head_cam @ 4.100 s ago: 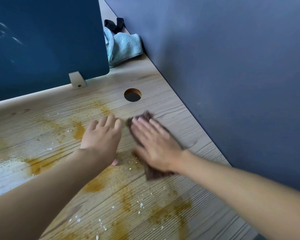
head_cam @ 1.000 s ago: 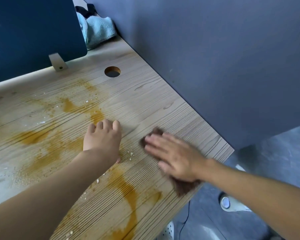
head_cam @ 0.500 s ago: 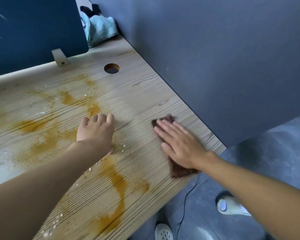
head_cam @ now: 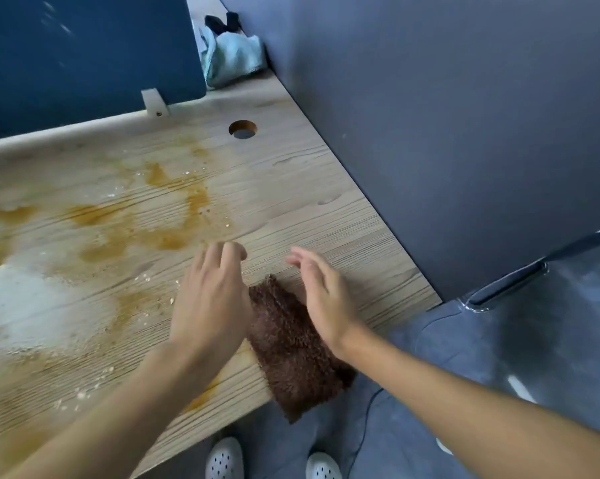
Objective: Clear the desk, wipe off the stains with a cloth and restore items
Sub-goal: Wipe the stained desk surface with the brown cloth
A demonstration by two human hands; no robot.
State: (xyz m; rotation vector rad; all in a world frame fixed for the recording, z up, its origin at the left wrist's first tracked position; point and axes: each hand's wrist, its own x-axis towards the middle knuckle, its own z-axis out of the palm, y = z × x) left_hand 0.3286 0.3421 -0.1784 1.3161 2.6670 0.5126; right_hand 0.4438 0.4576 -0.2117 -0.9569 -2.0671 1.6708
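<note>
some of cloth hid behind r. hand.

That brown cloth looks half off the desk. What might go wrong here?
The brown cloth overhangs the desk edge and neither the left hand nor the right hand seems to grip it, so it may slide to the floor. Orange stains and crumbs lie near that edge; wiping toward it could push them onto the shoes.

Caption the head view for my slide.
Open left hand and right hand flank the brown cloth overhanging the stained desk edge.
</note>
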